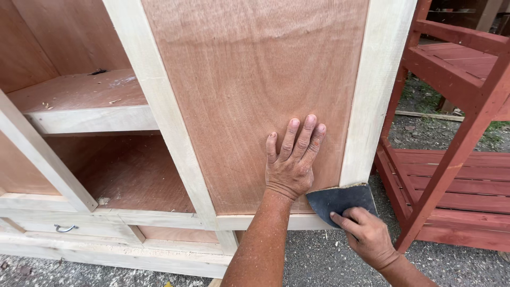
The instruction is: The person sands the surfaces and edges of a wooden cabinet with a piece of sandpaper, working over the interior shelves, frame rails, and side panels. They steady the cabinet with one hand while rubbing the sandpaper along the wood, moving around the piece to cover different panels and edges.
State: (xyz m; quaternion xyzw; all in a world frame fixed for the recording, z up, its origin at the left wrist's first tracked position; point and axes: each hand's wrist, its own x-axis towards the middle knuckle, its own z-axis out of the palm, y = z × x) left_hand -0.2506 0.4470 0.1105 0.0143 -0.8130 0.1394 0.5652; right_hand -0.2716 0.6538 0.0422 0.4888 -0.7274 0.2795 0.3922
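Head cam: sanding the cabinet door's lower right corner.
My left hand (291,162) lies flat, fingers released, on the plywood panel (249,90); right hand (366,234) pinches dark sandpaper (340,201) vs pale frame (372,101). Next stroke prob. needs even pressure.

Left hand (291,162) flat on plywood door panel (249,79); right hand (366,234) presses dark sandpaper sheet (337,201) against pale frame corner (372,90).

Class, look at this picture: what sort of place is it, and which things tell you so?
Probably an outdoor carpentry yard: an unfinished pale-framed plywood cabinet stands on gravel ground, a red-painted wooden slatted rack beside it, the right hand pressing dark sandpaper to it.
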